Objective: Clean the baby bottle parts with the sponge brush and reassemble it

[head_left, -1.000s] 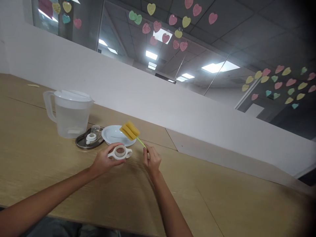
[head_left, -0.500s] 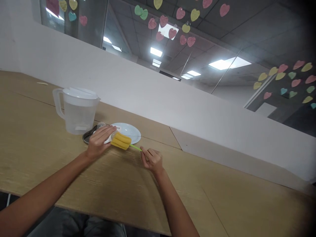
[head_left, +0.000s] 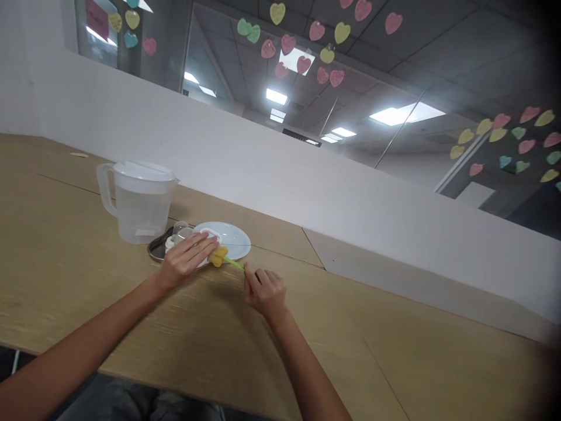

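Note:
My left hand (head_left: 184,260) is shut around a white two-handled ring (head_left: 211,236), which sits over the end of a yellow sponge brush (head_left: 219,256). Only a small part of the sponge shows; the rest is hidden in the ring and behind my fingers. My right hand (head_left: 265,292) grips the brush's thin green handle (head_left: 234,265) near its end. Both hands are just above the edge of a white plate (head_left: 234,238). A small glass bottle (head_left: 180,231) stands on a metal tray (head_left: 156,249) close behind my left hand.
A clear plastic pitcher (head_left: 140,204) with a white lid and some water stands left of the tray. All of this is on a light wooden table (head_left: 87,304), with a low white partition (head_left: 272,181) along its far side.
The sponge has gone further into the white ring, and far less of it shows. My right hand has moved closer to my left, and the view has shifted slightly.

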Available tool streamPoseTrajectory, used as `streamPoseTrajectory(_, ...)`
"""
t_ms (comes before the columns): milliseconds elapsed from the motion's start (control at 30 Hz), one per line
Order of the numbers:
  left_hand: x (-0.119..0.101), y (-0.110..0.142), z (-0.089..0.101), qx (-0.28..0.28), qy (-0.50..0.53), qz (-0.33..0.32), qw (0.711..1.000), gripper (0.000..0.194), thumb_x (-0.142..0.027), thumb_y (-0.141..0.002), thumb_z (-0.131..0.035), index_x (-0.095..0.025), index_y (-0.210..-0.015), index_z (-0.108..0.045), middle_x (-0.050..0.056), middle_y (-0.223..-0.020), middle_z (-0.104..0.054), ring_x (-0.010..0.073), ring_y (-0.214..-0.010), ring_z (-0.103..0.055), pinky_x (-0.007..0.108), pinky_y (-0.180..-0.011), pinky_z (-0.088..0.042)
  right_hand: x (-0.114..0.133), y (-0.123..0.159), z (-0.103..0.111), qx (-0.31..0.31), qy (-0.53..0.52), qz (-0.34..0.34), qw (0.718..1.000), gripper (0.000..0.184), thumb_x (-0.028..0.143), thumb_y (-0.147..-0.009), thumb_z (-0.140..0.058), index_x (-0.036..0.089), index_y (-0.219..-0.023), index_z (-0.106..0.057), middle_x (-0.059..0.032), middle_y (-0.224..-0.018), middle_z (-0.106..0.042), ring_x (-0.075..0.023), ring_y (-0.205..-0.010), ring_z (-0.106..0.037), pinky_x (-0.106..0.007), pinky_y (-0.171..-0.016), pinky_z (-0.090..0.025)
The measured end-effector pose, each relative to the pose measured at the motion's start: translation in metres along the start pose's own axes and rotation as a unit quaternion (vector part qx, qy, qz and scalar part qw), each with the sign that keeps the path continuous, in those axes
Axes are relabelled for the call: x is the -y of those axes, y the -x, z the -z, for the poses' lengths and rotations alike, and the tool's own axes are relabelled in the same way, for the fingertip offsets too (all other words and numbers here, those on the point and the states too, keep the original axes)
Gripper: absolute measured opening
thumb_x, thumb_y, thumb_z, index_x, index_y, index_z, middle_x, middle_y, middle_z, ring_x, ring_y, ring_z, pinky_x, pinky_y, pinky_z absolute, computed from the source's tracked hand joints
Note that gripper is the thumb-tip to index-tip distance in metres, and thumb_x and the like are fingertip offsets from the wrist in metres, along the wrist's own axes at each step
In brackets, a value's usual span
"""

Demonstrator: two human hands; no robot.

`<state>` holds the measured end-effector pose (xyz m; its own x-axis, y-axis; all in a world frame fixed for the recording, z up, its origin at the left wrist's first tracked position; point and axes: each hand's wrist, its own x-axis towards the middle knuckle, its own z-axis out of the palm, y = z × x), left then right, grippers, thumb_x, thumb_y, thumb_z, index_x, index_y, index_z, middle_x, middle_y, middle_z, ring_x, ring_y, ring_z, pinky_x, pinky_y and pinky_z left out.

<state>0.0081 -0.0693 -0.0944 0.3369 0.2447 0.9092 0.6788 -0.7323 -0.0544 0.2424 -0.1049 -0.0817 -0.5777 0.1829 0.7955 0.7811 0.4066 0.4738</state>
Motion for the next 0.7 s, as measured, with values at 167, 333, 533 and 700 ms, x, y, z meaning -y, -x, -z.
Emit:
streamPoseTrajectory(167, -0.010, -0.005, -0.002, 0.042, 0.014, -0.045, 0.998, 0.038, -0.016, -0.089, -0.043, -0.029, -0.123, -0.051, 0.000, -0.118, -0.062, 0.0175, -0.118, -0.050, 0.036, -0.103, -0.044, 0.008, -0.005, -0.001, -0.018, 0.007, 0.022, 1.000, 0.019, 0.019, -0.082, -0.051, 0.017, -0.096, -0.064, 0.0016, -0.053, -0.045, -0.0085, -0.050, -0.037, -0.028, -0.051, -0.020)
streamPoseTrajectory(333, 0.012, -0.015, 0.003, 0.036, -0.040, -0.004, 0.999, 0.039, -0.017, -0.089, -0.042, -0.029, -0.125, -0.049, 0.000, -0.124, -0.057, 0.0195, -0.121, -0.048, 0.041, -0.106, -0.038, -0.017, 0.007, -0.006, -0.031, -0.003, -0.018, 0.999, 0.016, 0.024, -0.083, -0.053, 0.019, -0.089, -0.066, 0.0019, -0.051, -0.045, -0.0082, -0.050, -0.039, -0.027, -0.052, -0.022)
streamPoseTrajectory(533, 0.039, -0.046, -0.004, 0.118, -0.056, 0.031, 0.991, 0.041, -0.009, -0.085, -0.034, -0.021, -0.119, -0.055, 0.008, -0.122, -0.057, 0.0241, -0.120, -0.048, 0.046, -0.105, -0.035, -0.040, 0.024, -0.014, -0.001, -0.013, -0.202, 0.979, 0.023, 0.026, -0.087, -0.046, 0.016, -0.085, -0.067, -0.0011, -0.056, -0.057, -0.0091, -0.051, -0.048, -0.023, -0.054, -0.029)
streamPoseTrajectory(700, 0.039, -0.054, -0.006, 0.086, -0.038, 0.119, 0.989, 0.034, -0.026, -0.083, -0.050, -0.021, -0.116, -0.055, 0.009, -0.117, -0.060, 0.0253, -0.110, -0.055, 0.042, -0.096, -0.043, -0.052, 0.028, -0.023, 0.139, -0.002, -0.419, 0.897, 0.035, 0.026, -0.090, -0.031, 0.014, -0.095, -0.064, -0.0062, -0.073, -0.066, -0.0131, -0.057, -0.055, -0.023, -0.052, -0.030)
